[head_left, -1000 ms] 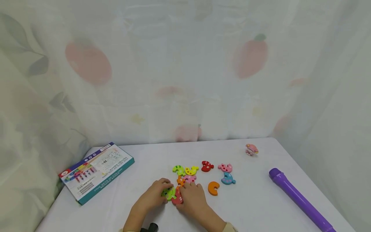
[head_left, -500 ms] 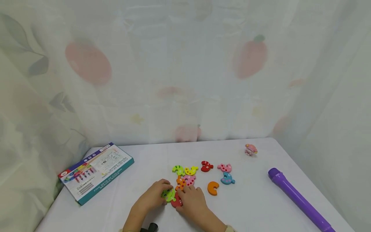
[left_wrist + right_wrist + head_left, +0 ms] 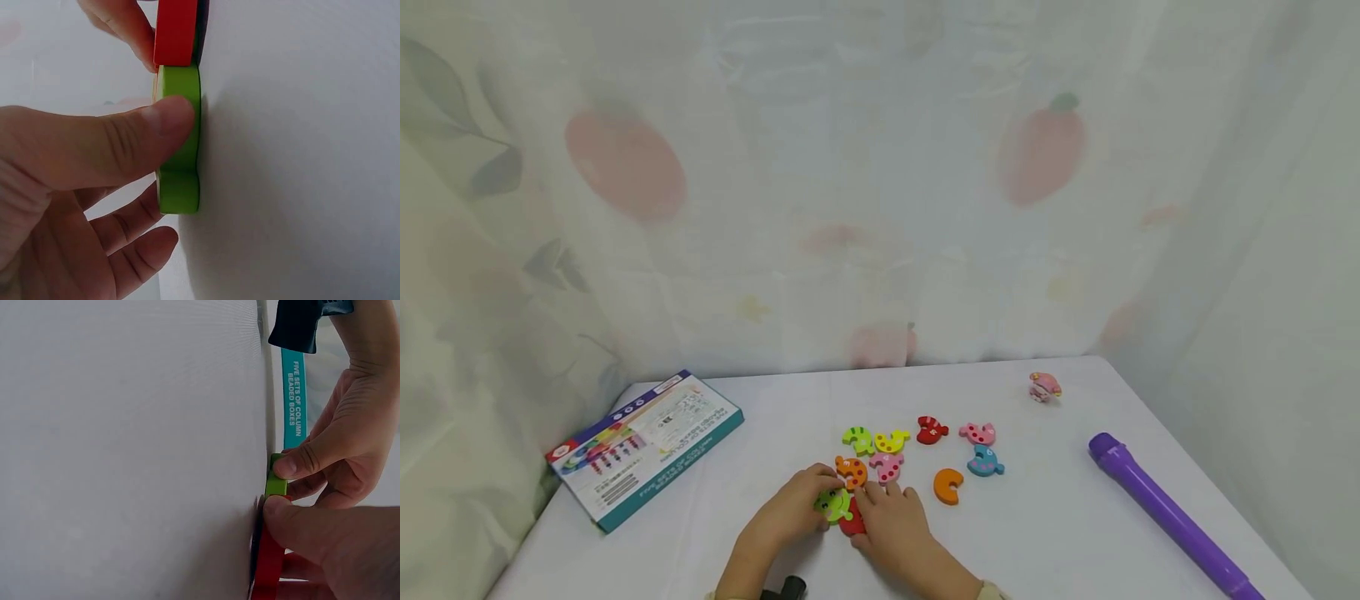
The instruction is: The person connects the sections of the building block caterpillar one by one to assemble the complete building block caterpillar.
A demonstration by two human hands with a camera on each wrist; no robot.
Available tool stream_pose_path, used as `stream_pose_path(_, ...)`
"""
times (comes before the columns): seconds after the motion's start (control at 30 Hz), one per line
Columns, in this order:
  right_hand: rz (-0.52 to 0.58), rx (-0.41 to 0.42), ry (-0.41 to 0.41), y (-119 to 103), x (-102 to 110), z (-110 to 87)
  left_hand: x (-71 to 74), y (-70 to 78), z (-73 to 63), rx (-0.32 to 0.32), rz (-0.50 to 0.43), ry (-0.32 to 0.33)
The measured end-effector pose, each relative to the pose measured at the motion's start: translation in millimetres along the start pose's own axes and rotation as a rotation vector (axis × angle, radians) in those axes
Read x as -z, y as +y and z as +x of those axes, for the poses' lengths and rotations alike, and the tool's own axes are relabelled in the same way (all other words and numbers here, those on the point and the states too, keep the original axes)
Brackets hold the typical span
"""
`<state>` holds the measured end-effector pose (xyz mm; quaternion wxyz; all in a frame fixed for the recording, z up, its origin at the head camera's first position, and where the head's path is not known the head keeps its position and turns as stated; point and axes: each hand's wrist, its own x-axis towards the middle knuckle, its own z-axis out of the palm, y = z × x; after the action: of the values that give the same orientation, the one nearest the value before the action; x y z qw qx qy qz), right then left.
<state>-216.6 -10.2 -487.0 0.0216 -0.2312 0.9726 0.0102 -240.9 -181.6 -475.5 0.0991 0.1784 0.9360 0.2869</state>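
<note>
Left hand (image 3: 796,504) pinches green head (image 3: 832,507); right hand (image 3: 897,523) grips red piece (image 3: 852,524), abutting at 4 o'clock. Apparently 1 joint made; 8 pieces (image 3: 887,467) outstanding, 1 to 3 o'clock

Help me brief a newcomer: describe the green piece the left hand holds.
On the white table, find the left hand. It pinches the green piece, which touches a red piece. Unlike the spotted orange piece and striped lime piece behind, it bears a smiling face.

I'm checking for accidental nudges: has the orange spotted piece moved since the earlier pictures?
Yes. In the head view, the orange spotted piece has shifted left, judged against the yellow piece.
</note>
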Motion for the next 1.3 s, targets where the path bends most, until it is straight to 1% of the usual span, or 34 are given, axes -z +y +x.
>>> stream_pose_path(0.07,-0.012,0.001,0.007,-0.3,2.2,1.6,0.7,-0.5,-0.1,0.002,0.001,0.002)
stream_pose_path(0.13,0.005,-0.002,0.016,0.2,4.4,3.9,1.8,-0.5,-0.4,0.004,0.000,0.005)
stream_pose_path(0.17,0.028,-0.006,0.019,0.6,5.2,5.3,2.4,-0.5,-0.5,0.007,0.000,0.007)
stream_pose_path(0.3,0.179,-0.040,0.009,2.8,7.4,11.2,4.7,-1.1,0.1,0.009,0.005,0.012)
stream_pose_path(0.37,0.221,-0.051,0.004,3.6,7.2,14.4,5.9,-1.4,0.1,0.006,0.006,0.010)
stream_pose_path(0.4,0.224,-0.051,0.004,3.8,7.3,15.9,6.5,-1.8,0.2,0.003,0.007,0.008)
stream_pose_path(0.5,0.212,-0.033,0.006,4.3,8.6,20.8,8.5,-3.5,-0.2,0.000,0.006,0.012)
stream_pose_path(0.6,0.209,0.002,-0.014,6.7,13.9,24.6,9.7,-6.1,-0.3,-0.002,0.005,0.022)
stream_pose_path(0.73,0.314,0.017,-0.057,16.6,21.9,29.6,7.9,-9.3,-0.2,-0.019,-0.011,0.020)
stream_pose_path(0.77,0.338,0.014,-0.049,19.9,23.5,31.5,7.0,-10.2,-0.1,-0.022,-0.018,0.016)
stream_pose_path(0.83,0.367,0.013,-0.006,25.6,25.7,35.7,5.0,-11.3,-0.9,-0.026,-0.031,0.011)
stream_pose_path(0.9,0.345,0.033,0.053,29.3,27.2,40.8,3.2,-12.2,-1.9,-0.027,-0.031,0.012)
stream_pose_path(0.97,0.275,0.068,0.099,30.6,27.6,47.0,1.9,-12.4,-2.8,-0.033,-0.025,0.017)
stream_pose_path(1.0,0.248,0.087,0.110,30.6,27.3,50.0,1.4,-12.1,-3.1,-0.038,-0.023,0.020)
stream_pose_path(1.1,0.207,0.130,0.092,28.9,25.8,58.4,0.3,-10.5,-2.7,-0.042,-0.022,0.024)
stream_pose_path(1.3,0.197,0.158,0.031,25.0,24.1,66.1,-0.7,-6.0,-1.2,-0.021,-0.028,0.013)
